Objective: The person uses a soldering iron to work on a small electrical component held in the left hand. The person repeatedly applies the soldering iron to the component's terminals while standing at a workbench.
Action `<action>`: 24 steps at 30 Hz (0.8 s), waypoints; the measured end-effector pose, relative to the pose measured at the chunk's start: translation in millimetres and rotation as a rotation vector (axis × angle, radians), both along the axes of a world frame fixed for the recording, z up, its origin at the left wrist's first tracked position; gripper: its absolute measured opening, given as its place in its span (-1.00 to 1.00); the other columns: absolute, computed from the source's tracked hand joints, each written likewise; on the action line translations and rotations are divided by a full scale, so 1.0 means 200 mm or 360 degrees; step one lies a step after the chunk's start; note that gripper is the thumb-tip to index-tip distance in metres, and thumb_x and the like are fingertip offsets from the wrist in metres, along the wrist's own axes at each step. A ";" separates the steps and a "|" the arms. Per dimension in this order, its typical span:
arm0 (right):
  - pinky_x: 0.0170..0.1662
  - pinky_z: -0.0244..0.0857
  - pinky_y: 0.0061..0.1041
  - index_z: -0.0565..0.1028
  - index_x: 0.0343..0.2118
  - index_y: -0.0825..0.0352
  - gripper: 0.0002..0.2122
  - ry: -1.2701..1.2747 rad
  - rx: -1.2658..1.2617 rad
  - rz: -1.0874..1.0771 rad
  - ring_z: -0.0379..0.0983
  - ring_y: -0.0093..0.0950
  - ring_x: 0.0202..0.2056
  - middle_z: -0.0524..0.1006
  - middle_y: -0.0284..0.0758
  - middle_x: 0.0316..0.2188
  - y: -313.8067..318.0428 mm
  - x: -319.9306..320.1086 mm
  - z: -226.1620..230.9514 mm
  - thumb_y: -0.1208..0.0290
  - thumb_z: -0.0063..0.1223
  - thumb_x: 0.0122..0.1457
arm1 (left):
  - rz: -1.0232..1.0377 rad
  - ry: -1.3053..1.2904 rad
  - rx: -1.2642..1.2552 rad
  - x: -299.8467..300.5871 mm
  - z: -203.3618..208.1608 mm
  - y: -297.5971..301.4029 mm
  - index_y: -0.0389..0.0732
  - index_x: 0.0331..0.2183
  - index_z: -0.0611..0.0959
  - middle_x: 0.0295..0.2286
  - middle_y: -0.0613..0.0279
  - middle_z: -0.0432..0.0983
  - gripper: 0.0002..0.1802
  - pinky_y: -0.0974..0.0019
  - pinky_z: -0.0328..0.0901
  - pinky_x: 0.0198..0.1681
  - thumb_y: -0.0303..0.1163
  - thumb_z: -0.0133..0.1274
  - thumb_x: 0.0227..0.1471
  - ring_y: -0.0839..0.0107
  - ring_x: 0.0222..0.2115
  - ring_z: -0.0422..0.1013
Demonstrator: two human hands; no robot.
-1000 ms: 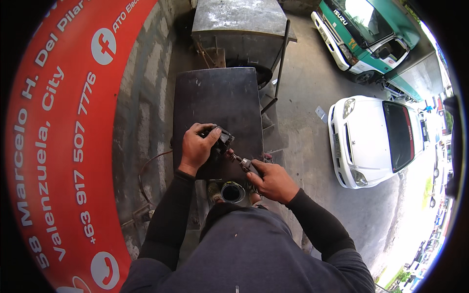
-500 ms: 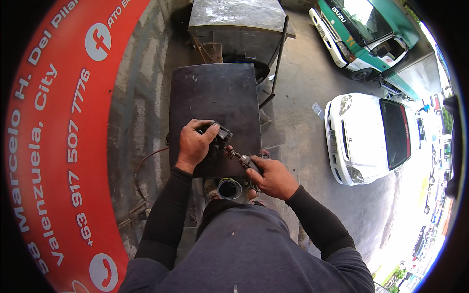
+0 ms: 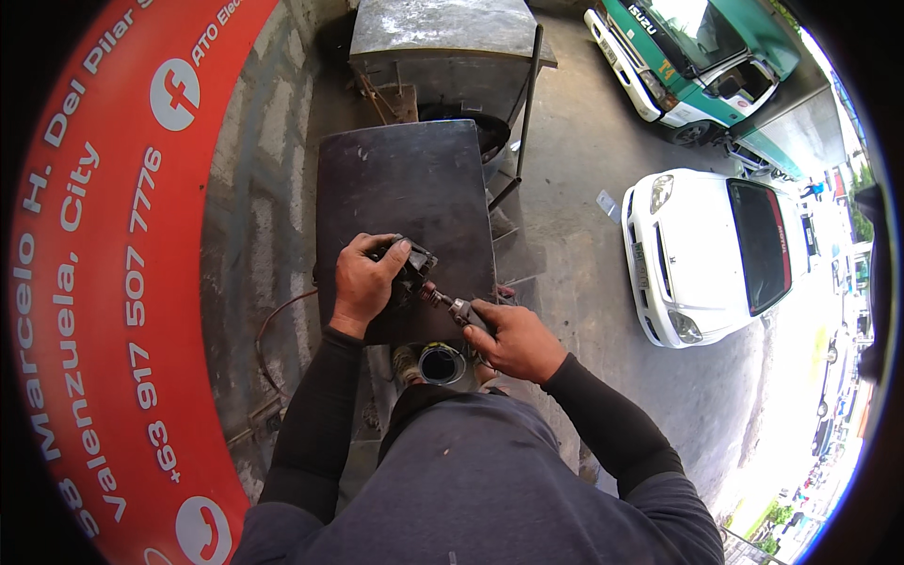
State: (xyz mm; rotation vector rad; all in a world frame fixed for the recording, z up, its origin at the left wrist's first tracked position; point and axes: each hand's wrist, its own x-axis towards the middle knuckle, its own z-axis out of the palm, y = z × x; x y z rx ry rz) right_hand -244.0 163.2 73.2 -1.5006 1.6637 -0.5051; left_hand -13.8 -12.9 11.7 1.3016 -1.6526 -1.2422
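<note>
Over the near part of a dark flat tabletop [image 3: 400, 179], my left hand [image 3: 361, 282] is closed around a small black blocky part [image 3: 415, 262], its thumb on top. A reddish, ridged, coil-like piece [image 3: 431, 293] sits at the part's lower right side. My right hand [image 3: 520, 341] wraps round a handheld tool [image 3: 462, 313] with a dark grip and a silver collar. The tool's narrow end points up and left and meets the reddish piece; whether they touch cannot be made out. My fingers hide the rest of the grip.
An open can [image 3: 441, 363] stands below the table's near edge. Beyond the table are a grey metal box [image 3: 443, 28] and a black pole [image 3: 529, 104]. A thin hose or cord [image 3: 262, 339] hangs at left, near a red banner [image 3: 104, 330]. Right: a white car [image 3: 697, 254], a green truck [image 3: 697, 47].
The whole view has shifted slightly, so the table and surroundings sit a little further left. Both hands keep their grips, with the tool's end still at the reddish piece.
</note>
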 end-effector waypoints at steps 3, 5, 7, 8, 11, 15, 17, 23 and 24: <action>-0.05 0.54 0.01 0.65 0.09 0.40 -0.63 0.0036 -0.0046 0.0010 0.69 0.17 -0.13 0.73 0.09 -0.22 0.00 -0.01 -0.02 0.14 0.22 0.52 | -0.0009 -0.0018 -0.0048 0.02 -0.03 -0.01 -0.36 -0.06 0.91 -0.17 0.06 0.81 -0.53 0.22 0.57 0.03 -0.10 0.49 0.29 0.23 -0.12 0.75; -0.04 0.55 0.02 0.65 0.11 0.40 -0.62 0.0065 -0.0088 0.0063 0.70 0.17 -0.12 0.74 0.09 -0.21 0.02 0.00 -0.02 0.14 0.22 0.52 | -0.0009 -0.0050 -0.0060 0.01 -0.03 -0.01 -0.36 -0.06 0.91 -0.16 0.06 0.81 -0.53 0.22 0.57 0.04 -0.10 0.49 0.28 0.23 -0.12 0.75; -0.03 0.56 0.02 0.66 0.12 0.40 -0.62 0.0003 -0.0060 0.0004 0.70 0.16 -0.12 0.74 0.09 -0.19 0.01 -0.01 -0.04 0.14 0.22 0.52 | -0.0006 -0.0056 -0.0040 0.00 -0.02 -0.01 -0.36 -0.06 0.91 -0.15 0.05 0.82 -0.53 0.21 0.57 0.04 -0.10 0.49 0.28 0.22 -0.11 0.76; -0.03 0.56 0.02 0.66 0.12 0.40 -0.61 -0.0025 -0.0047 -0.0027 0.70 0.16 -0.12 0.75 0.09 -0.19 0.00 -0.01 -0.04 0.14 0.22 0.52 | -0.0004 -0.0045 -0.0013 -0.01 0.00 -0.01 -0.36 -0.06 0.91 -0.15 0.04 0.82 -0.53 0.21 0.57 0.04 -0.10 0.49 0.28 0.22 -0.11 0.76; -0.02 0.57 0.03 0.66 0.12 0.41 -0.61 0.0041 -0.0028 -0.0023 0.71 0.15 -0.12 0.75 0.08 -0.18 0.00 -0.01 -0.03 0.13 0.23 0.52 | -0.0009 -0.0061 -0.0033 0.01 -0.02 -0.01 -0.36 -0.06 0.91 -0.14 0.03 0.82 -0.53 0.21 0.57 0.04 -0.10 0.49 0.28 0.20 -0.11 0.76; -0.01 0.57 0.02 0.66 0.11 0.40 -0.60 0.0103 -0.0027 0.0040 0.72 0.13 -0.12 0.76 0.06 -0.19 0.00 0.00 0.01 0.12 0.23 0.52 | -0.0011 -0.0046 -0.0079 0.00 -0.01 0.00 -0.38 -0.01 0.90 -0.18 0.09 0.85 -0.52 0.28 0.55 -0.02 -0.11 0.46 0.34 0.38 -0.15 0.72; -0.01 0.57 0.02 0.65 0.10 0.40 -0.61 0.0103 0.0034 0.0007 0.72 0.12 -0.12 0.76 0.05 -0.20 -0.02 -0.01 0.01 0.11 0.23 0.52 | -0.0013 -0.0066 -0.0083 0.01 -0.03 -0.01 -0.38 0.00 0.90 -0.17 0.09 0.85 -0.51 0.27 0.55 -0.01 -0.11 0.47 0.34 0.37 -0.15 0.72; -0.04 0.56 0.03 0.64 0.07 0.38 -0.61 0.0139 -0.0127 0.0072 0.72 0.10 -0.13 0.74 0.04 -0.25 0.02 0.01 -0.01 0.09 0.24 0.52 | -0.0007 -0.0032 -0.0051 0.00 -0.03 -0.01 -0.38 0.00 0.90 -0.17 0.07 0.86 -0.51 0.27 0.55 0.00 -0.10 0.47 0.33 0.36 -0.15 0.72; -0.04 0.57 0.03 0.64 0.07 0.38 -0.61 0.0160 -0.0116 0.0058 0.72 0.09 -0.13 0.74 0.04 -0.24 0.02 0.01 0.00 0.08 0.24 0.52 | 0.0000 -0.0019 -0.0036 0.00 -0.03 -0.01 -0.38 -0.01 0.90 -0.17 0.07 0.86 -0.51 0.27 0.55 0.00 -0.11 0.47 0.33 0.36 -0.15 0.73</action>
